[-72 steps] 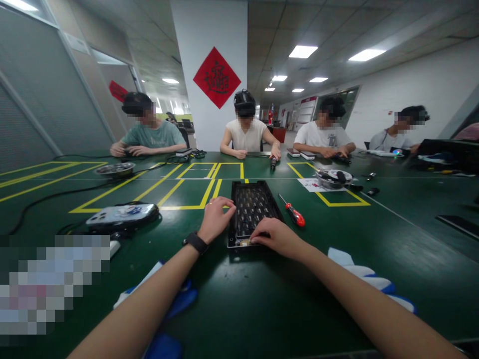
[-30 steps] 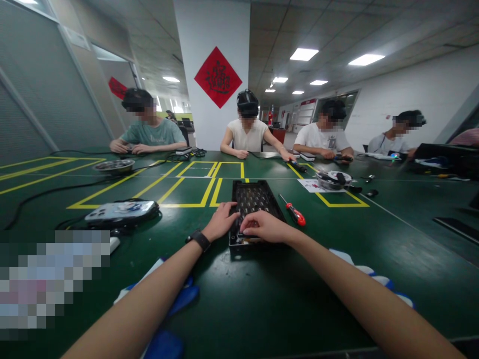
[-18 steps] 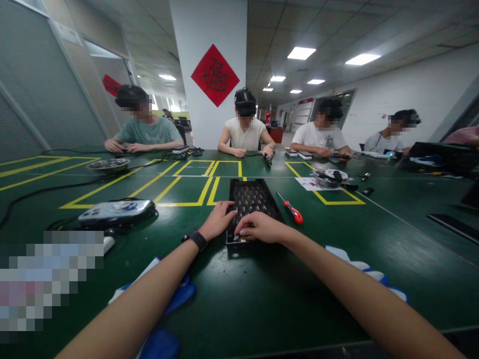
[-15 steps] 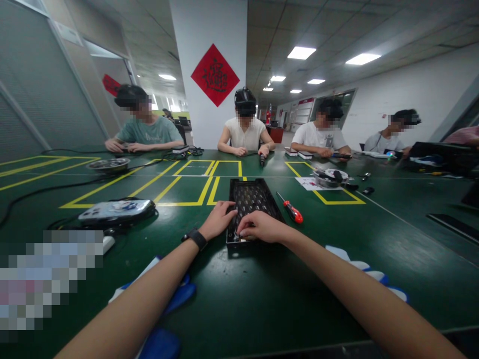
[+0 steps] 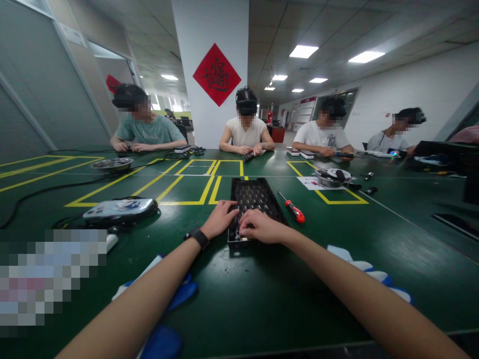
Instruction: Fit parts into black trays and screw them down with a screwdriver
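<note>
Head view: both hands (image 5: 239, 224) rest on black tray (image 5: 258, 192).

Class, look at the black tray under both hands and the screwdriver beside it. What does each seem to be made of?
Black tray: probably moulded plastic, matt, judging by its gridded inside and thin walls. Screwdriver: glossy red handle, likely plastic; thin dark shaft, likely metal. Table: smooth green surface with a slight sheen, material unclear.

Both hands (image 5: 239, 224) forward, fingers curled

red screwdriver (image 5: 295, 212), phone (image 5: 119, 209), metal dish (image 5: 113, 164)
</note>
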Available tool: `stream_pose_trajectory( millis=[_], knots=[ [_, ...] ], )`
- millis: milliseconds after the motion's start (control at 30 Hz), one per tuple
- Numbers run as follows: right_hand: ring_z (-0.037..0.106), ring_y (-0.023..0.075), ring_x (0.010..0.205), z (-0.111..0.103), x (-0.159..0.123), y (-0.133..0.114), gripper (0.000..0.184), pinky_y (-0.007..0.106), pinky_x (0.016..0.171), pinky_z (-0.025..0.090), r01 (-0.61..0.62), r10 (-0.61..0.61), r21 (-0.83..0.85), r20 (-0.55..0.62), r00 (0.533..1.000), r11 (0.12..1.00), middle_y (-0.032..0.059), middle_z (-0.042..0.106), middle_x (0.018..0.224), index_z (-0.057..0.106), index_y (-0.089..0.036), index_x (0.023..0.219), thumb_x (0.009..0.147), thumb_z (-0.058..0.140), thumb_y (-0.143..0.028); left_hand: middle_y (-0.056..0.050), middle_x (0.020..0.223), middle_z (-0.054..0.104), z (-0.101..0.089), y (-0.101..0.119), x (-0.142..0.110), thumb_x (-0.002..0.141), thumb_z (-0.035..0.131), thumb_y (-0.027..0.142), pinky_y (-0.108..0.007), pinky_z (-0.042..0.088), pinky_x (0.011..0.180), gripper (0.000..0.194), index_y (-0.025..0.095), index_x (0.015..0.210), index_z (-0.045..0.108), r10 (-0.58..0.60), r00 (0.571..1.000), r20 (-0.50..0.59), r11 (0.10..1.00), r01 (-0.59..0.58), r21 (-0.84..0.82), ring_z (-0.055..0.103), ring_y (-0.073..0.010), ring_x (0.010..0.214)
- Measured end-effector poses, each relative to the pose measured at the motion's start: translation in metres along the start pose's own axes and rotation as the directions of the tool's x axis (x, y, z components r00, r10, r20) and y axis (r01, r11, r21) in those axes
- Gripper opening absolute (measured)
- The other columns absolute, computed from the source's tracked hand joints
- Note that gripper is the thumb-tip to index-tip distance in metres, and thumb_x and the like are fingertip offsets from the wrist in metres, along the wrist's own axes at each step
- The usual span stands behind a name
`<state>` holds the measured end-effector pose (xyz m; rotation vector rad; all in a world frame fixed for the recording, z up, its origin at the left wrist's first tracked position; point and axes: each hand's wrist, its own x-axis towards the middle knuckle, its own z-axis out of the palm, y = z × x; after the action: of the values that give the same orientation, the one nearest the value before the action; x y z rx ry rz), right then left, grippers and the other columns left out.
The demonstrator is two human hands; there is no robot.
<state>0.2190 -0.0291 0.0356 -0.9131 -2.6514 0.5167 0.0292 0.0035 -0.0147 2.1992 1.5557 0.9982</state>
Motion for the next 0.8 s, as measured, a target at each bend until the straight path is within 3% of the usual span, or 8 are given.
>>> stream_pose_trajectory(
  millis=[533, 800],
  knots=[
    [0.051, 0.0188, 0.101, -0.001, 0.001, -0.001, 0.015, 0.032, 0.09, 0.033, -0.002, 0.0, -0.021, -0.096, 0.995, 1.0, 0.0046, 0.061, 0.1, 0.07, -0.021, 0.082, 0.077, 0.057, -0.026, -0.008, 0.11, 0.051, -0.001, 0.003, 0.0, 0.083, 0.043, 0.038, -0.036, 0.03, 0.103, 0.039, 0.016, 0.114, 0.055, -0.022, 1.0, 0.009, 1.0, 0.023, -0.018, 0.045, -0.0202, 0.11],
    [0.056, 0.0183, 0.093, -0.016, -0.005, -0.005, 0.012, 0.03, 0.085, 0.037, -0.005, 0.004, -0.018, -0.033, 0.999, 1.0, 0.0038, 0.066, 0.089, 0.071, -0.021, 0.078, 0.071, 0.064, -0.027, -0.008, 0.11, 0.05, -0.002, 0.004, -0.001, 0.084, 0.042, 0.036, -0.035, 0.03, 0.104, 0.038, 0.016, 0.114, 0.055, -0.01, 1.0, 0.001, 1.0, 0.01, -0.013, 0.045, -0.0194, 0.11]
  ],
)
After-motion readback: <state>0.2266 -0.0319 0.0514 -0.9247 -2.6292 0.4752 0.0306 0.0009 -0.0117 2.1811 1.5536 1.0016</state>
